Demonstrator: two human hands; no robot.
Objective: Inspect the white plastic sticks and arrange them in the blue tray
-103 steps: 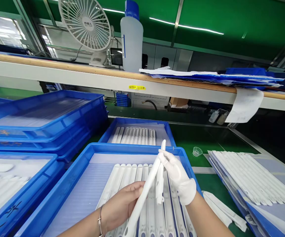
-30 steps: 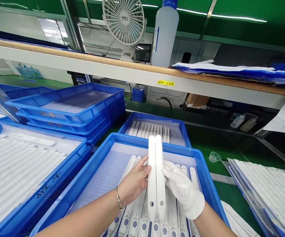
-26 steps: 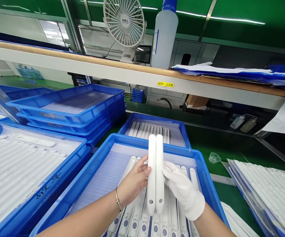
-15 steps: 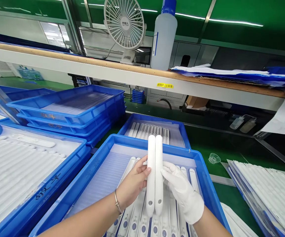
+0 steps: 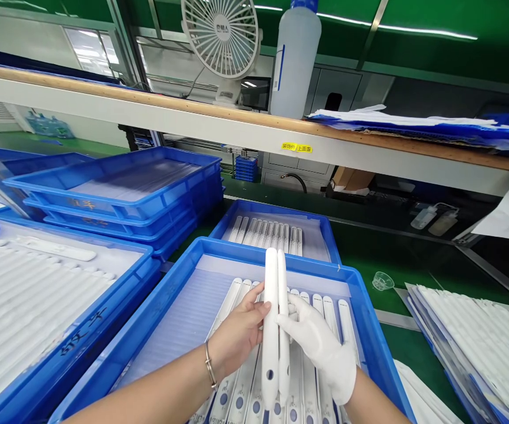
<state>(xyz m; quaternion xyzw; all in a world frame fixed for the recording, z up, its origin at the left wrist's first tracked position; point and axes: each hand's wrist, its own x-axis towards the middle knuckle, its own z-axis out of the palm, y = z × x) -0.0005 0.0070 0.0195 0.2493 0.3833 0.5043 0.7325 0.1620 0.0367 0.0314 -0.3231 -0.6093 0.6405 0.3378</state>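
Observation:
Two long white plastic strips with rounded ends stand side by side before me, over a blue tray (image 5: 360, 294). My bare left hand (image 5: 240, 330) is closed on the left strip (image 5: 270, 341), which shows its smooth face and a small dark hole near the bottom. In a white glove, my right hand (image 5: 320, 341) pinches the right strip (image 5: 283, 365), turned partly edge-on. Beneath them, a row of similar white strips (image 5: 239, 377) with dark oval spots lies in the tray; my hands hide part of it.
Left is another blue tray (image 5: 148, 259) filled with white strips; behind it stand stacked blue trays (image 5: 126, 203). A further tray (image 5: 331, 235) holds more strips. At right lie a clear cup (image 5: 383, 281) and piled strips (image 5: 479, 335). A shelf (image 5: 219, 126) carries a fan (image 5: 222, 35) and bottle (image 5: 296, 65).
The right strip has turned from showing its broad face to partly edge-on, its lower hole now out of sight. My gloved fingers have shifted along with it. The left strip stays in my left hand.

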